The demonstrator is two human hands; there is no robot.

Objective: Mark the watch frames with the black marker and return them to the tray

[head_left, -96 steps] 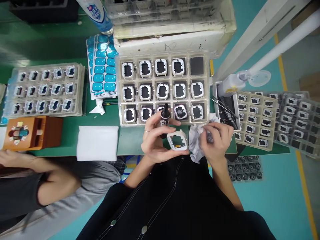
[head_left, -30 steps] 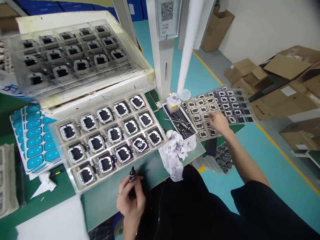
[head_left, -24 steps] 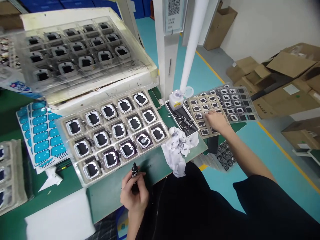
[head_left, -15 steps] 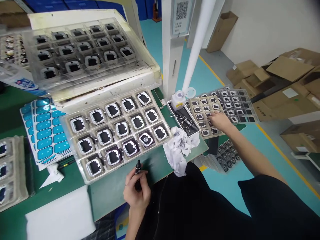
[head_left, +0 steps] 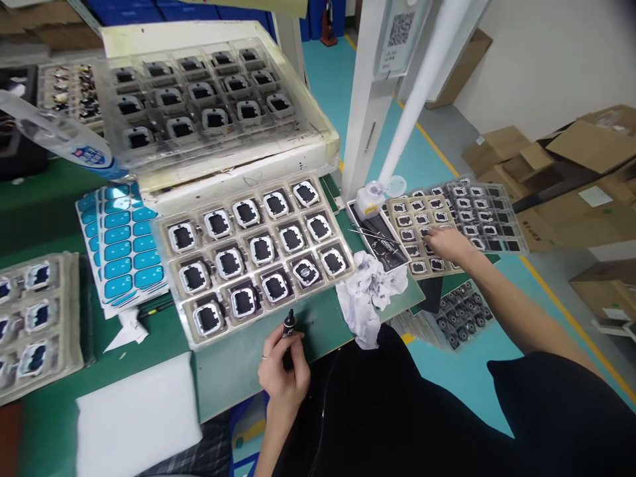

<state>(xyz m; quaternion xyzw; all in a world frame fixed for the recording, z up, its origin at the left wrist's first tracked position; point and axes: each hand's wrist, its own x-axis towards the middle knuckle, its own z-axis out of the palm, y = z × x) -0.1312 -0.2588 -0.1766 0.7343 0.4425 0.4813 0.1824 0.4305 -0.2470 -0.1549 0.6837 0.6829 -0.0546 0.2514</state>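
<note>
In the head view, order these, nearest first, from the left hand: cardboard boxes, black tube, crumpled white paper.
1. Black tube: in the left hand.
2. Crumpled white paper: right, at the bench edge.
3. Cardboard boxes: far right, beyond the bench.

The right grip (head_left: pixel 450 244) (earlier on crumpled tissue (head_left: pixel 365 291)) has reached the beige tray (head_left: pixel 428 272).

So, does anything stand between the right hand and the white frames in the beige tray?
Nothing visible does: the right hand is at the beige tray, fingers down at its white frames. The open box and crumpled paper lie off to the left, not between them.
</note>
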